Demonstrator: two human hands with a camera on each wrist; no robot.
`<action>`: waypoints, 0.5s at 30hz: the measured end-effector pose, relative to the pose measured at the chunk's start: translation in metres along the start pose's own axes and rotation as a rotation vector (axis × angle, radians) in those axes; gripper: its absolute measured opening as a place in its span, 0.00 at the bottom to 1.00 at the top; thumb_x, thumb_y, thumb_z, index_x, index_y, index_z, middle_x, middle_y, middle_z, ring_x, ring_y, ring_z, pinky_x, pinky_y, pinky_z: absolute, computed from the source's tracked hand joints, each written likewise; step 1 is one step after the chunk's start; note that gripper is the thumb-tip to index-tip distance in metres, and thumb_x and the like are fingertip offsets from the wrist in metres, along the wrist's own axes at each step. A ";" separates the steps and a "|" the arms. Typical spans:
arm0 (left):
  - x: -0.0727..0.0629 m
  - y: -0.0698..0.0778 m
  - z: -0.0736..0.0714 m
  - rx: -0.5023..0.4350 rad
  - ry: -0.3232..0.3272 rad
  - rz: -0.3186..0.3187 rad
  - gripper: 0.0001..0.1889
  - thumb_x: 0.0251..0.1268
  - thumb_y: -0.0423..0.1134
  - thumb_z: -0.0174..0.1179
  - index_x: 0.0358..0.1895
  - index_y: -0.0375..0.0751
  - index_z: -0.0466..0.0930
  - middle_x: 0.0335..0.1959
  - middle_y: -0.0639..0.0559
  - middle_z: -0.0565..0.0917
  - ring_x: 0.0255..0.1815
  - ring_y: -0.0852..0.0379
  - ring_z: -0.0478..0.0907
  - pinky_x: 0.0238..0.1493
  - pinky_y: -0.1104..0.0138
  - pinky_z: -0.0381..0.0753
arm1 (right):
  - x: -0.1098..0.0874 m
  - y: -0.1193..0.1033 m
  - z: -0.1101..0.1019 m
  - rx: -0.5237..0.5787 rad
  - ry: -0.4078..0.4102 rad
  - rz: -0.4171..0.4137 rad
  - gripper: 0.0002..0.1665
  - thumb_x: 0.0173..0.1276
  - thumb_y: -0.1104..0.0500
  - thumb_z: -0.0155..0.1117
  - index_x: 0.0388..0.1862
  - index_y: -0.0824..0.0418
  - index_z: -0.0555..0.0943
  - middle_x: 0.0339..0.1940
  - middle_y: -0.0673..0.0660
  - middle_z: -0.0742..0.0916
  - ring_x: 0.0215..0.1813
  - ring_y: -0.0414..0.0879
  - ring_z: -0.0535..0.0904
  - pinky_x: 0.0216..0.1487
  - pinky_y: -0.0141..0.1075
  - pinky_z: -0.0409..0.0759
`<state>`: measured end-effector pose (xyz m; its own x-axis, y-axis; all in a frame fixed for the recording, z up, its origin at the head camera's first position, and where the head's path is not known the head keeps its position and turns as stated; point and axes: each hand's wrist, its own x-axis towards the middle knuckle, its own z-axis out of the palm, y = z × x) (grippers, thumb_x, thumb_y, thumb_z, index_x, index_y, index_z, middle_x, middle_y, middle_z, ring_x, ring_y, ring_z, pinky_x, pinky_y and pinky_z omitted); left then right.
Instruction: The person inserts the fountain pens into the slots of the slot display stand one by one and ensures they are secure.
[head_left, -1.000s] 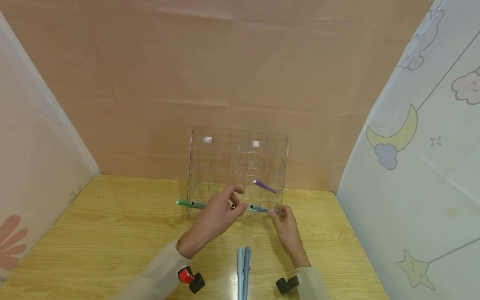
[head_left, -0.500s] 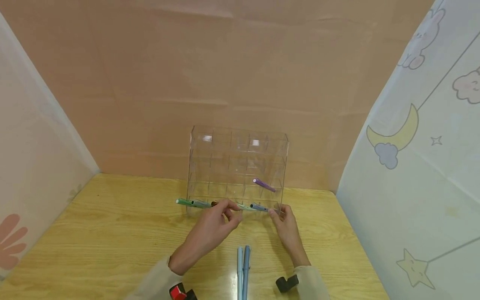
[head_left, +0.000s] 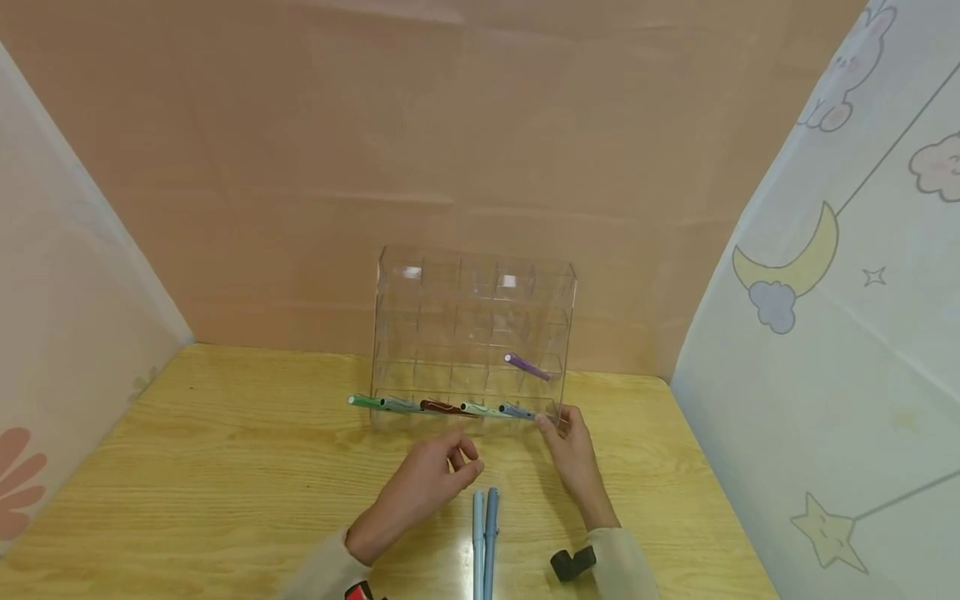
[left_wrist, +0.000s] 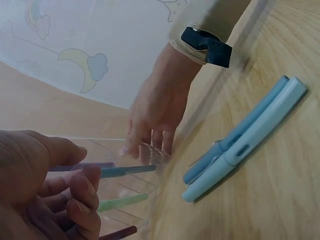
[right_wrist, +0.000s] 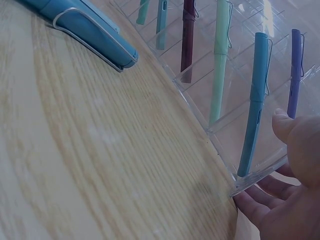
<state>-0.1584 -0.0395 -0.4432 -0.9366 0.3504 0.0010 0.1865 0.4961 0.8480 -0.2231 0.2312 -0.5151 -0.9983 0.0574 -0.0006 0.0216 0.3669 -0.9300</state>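
Observation:
A clear pen rack (head_left: 377, 350) with rows of compartments stands upright at the back of the table. My right hand (head_left: 576, 458) grips its lower right corner, thumb in front and fingers at the side. Its bottom row holds a green pen (head_left: 365, 402), a grey-green pen (head_left: 400, 405), a dark red pen (head_left: 444, 407), a pale green pen (head_left: 483, 410) and a blue pen (right_wrist: 253, 105). One row up leans a purple pen (head_left: 527, 367). My left hand (head_left: 420, 482), fingers loosely curled around nothing, hovers in front of the rack.
A light blue pen (left_wrist: 250, 137) and a darker blue pen (head_left: 491, 533) lie side by side on the wooden table (head_left: 247, 467), between my forearms. Behind the rack hangs a brown backdrop (head_left: 300, 167). A patterned cloth (head_left: 840, 400) borders the right side.
My left hand has dropped from in front of the rack's lower rows toward me, uncovering the dark red and pale green pens. The right hand keeps its hold on the rack.

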 end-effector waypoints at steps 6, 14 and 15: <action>0.000 -0.010 0.011 -0.033 -0.034 -0.036 0.11 0.77 0.47 0.65 0.50 0.43 0.82 0.30 0.55 0.83 0.19 0.60 0.71 0.21 0.67 0.71 | 0.000 -0.001 0.000 0.005 -0.004 0.001 0.42 0.81 0.38 0.61 0.76 0.68 0.65 0.76 0.71 0.74 0.79 0.72 0.71 0.76 0.63 0.74; -0.001 -0.024 0.020 -0.060 -0.065 -0.061 0.15 0.76 0.45 0.66 0.54 0.37 0.80 0.29 0.53 0.83 0.22 0.58 0.75 0.23 0.66 0.73 | 0.001 0.000 0.000 -0.017 0.006 0.009 0.42 0.81 0.39 0.61 0.76 0.69 0.65 0.77 0.72 0.74 0.79 0.72 0.71 0.76 0.63 0.74; -0.001 -0.025 0.021 -0.061 -0.068 -0.064 0.15 0.76 0.44 0.66 0.54 0.37 0.80 0.29 0.53 0.84 0.23 0.58 0.75 0.24 0.66 0.73 | 0.001 0.000 0.001 -0.018 0.007 0.009 0.42 0.81 0.39 0.61 0.76 0.69 0.65 0.77 0.72 0.74 0.79 0.72 0.71 0.76 0.63 0.74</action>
<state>-0.1559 -0.0354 -0.4760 -0.9234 0.3737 -0.0879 0.1070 0.4705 0.8759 -0.2242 0.2307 -0.5151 -0.9977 0.0673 -0.0063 0.0316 0.3831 -0.9232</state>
